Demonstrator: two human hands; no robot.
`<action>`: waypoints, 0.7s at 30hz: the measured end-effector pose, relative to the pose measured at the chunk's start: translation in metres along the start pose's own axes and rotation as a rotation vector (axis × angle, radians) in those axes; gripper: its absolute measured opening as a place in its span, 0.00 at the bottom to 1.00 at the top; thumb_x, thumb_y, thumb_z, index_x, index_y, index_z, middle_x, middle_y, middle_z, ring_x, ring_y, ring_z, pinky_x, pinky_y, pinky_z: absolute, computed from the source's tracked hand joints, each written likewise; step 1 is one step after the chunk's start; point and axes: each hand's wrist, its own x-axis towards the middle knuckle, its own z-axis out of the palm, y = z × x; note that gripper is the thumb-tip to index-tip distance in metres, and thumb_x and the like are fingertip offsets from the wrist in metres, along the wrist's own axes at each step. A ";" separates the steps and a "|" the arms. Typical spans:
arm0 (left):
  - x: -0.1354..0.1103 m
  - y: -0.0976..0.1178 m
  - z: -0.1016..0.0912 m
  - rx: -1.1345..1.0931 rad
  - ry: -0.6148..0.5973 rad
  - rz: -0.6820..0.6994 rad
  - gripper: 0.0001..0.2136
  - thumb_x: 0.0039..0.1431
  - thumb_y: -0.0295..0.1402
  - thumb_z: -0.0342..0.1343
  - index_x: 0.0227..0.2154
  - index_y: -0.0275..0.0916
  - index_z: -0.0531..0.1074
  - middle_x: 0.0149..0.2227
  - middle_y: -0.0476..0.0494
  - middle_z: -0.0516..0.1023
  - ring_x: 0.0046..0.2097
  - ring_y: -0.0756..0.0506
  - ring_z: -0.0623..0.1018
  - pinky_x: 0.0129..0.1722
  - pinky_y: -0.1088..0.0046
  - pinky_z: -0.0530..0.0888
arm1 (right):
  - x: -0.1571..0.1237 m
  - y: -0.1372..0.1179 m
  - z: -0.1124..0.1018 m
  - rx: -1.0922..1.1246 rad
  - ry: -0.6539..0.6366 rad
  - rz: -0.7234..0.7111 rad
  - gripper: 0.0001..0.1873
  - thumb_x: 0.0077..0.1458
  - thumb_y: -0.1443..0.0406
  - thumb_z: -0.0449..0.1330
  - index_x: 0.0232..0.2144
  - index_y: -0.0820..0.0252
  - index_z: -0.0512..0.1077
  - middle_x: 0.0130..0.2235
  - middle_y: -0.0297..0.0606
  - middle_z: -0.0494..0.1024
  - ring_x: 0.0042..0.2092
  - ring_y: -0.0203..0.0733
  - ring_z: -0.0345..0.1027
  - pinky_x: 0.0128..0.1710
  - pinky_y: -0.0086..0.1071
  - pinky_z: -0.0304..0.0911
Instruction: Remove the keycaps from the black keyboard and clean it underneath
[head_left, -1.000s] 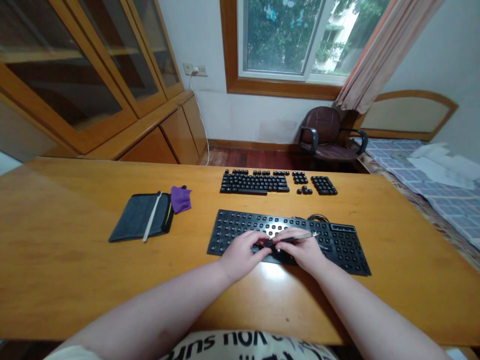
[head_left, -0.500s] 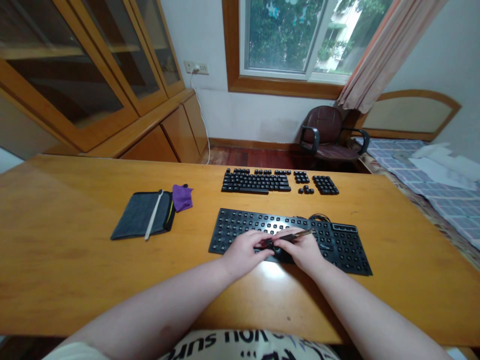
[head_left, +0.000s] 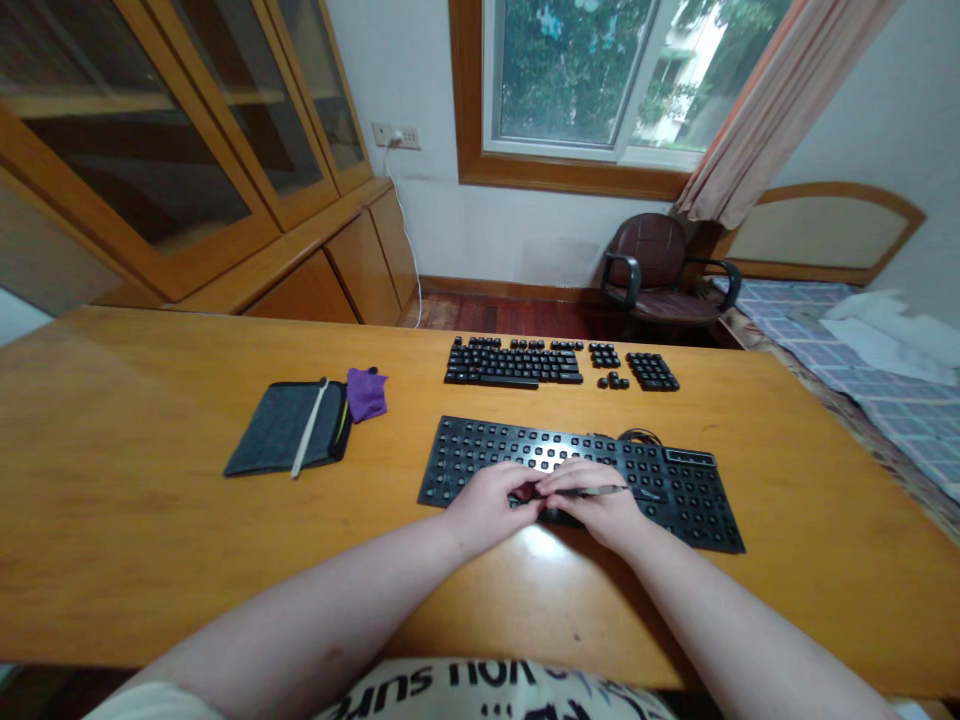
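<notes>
A black keyboard base [head_left: 487,445] with its keycaps off lies on the wooden desk, showing rows of bare switch posts. Over its lower middle my two hands meet at the fingertips. My right hand [head_left: 592,495] is closed around a slim, pen-like tool [head_left: 611,490], whose thin end points to the right; its exact kind is unclear. My left hand [head_left: 499,500] has its thumb and fingers curled together, touching the right fingertips. Whatever lies between them is dark and mostly hidden.
Black keycaps [head_left: 514,365] are laid out in keyboard order behind the base. A coiled cable [head_left: 640,436] sits at the base's back edge. To the left are a dark zip pouch [head_left: 274,425], a pale stick [head_left: 309,430] on it and a purple cloth [head_left: 367,395].
The slim tool has turned flatter, its right end dropping lower. My right fingers have rolled over it, while my left hand has shifted only slightly.
</notes>
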 end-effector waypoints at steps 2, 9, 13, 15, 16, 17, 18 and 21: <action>0.000 0.000 -0.003 -0.043 -0.006 -0.039 0.12 0.52 0.32 0.57 0.41 0.41 0.75 0.37 0.45 0.77 0.36 0.48 0.76 0.38 0.72 0.73 | -0.001 0.000 -0.001 0.025 0.018 0.022 0.07 0.52 0.60 0.62 0.31 0.54 0.78 0.33 0.38 0.81 0.36 0.40 0.74 0.38 0.36 0.69; 0.004 0.004 -0.014 -0.178 -0.054 -0.129 0.08 0.53 0.30 0.56 0.35 0.39 0.77 0.34 0.45 0.78 0.37 0.47 0.76 0.40 0.70 0.73 | 0.001 -0.004 -0.006 0.019 -0.012 -0.032 0.04 0.50 0.62 0.64 0.31 0.54 0.77 0.31 0.37 0.80 0.34 0.38 0.74 0.36 0.33 0.70; 0.006 -0.002 -0.014 -0.368 -0.061 -0.206 0.08 0.49 0.30 0.59 0.33 0.37 0.77 0.33 0.44 0.78 0.35 0.47 0.77 0.38 0.70 0.73 | 0.001 -0.004 -0.009 0.010 -0.059 -0.081 0.05 0.48 0.63 0.65 0.31 0.54 0.77 0.33 0.37 0.80 0.34 0.37 0.74 0.36 0.30 0.69; 0.007 -0.006 -0.015 -0.497 -0.105 -0.246 0.08 0.47 0.31 0.61 0.33 0.36 0.77 0.33 0.45 0.79 0.35 0.47 0.77 0.39 0.69 0.73 | 0.000 -0.005 -0.010 0.011 -0.106 -0.081 0.06 0.48 0.64 0.65 0.32 0.54 0.77 0.35 0.38 0.79 0.36 0.36 0.73 0.38 0.30 0.69; 0.007 -0.008 -0.016 -0.547 -0.132 -0.262 0.09 0.46 0.32 0.62 0.32 0.36 0.77 0.32 0.45 0.79 0.35 0.48 0.77 0.39 0.69 0.73 | -0.001 -0.006 -0.010 0.014 -0.132 -0.085 0.06 0.48 0.65 0.65 0.33 0.54 0.77 0.36 0.38 0.79 0.37 0.37 0.73 0.39 0.30 0.68; 0.007 -0.010 -0.017 -0.583 -0.156 -0.275 0.09 0.45 0.32 0.63 0.32 0.36 0.77 0.32 0.45 0.79 0.34 0.48 0.77 0.39 0.69 0.73 | -0.001 -0.006 -0.011 0.018 -0.153 -0.090 0.07 0.49 0.65 0.65 0.34 0.55 0.77 0.37 0.39 0.79 0.38 0.37 0.73 0.39 0.29 0.68; 0.008 -0.010 -0.018 -0.606 -0.169 -0.286 0.09 0.45 0.32 0.63 0.31 0.36 0.76 0.32 0.46 0.79 0.34 0.48 0.77 0.39 0.69 0.73 | -0.002 -0.007 -0.011 0.020 -0.170 -0.096 0.07 0.49 0.65 0.65 0.34 0.55 0.77 0.38 0.39 0.78 0.38 0.37 0.73 0.39 0.30 0.68; 0.008 -0.009 -0.018 -0.615 -0.151 -0.313 0.10 0.45 0.32 0.63 0.31 0.36 0.76 0.30 0.47 0.78 0.33 0.48 0.76 0.39 0.68 0.72 | -0.003 -0.006 -0.012 0.006 -0.191 -0.111 0.07 0.49 0.64 0.64 0.34 0.54 0.77 0.38 0.39 0.77 0.39 0.37 0.71 0.40 0.31 0.67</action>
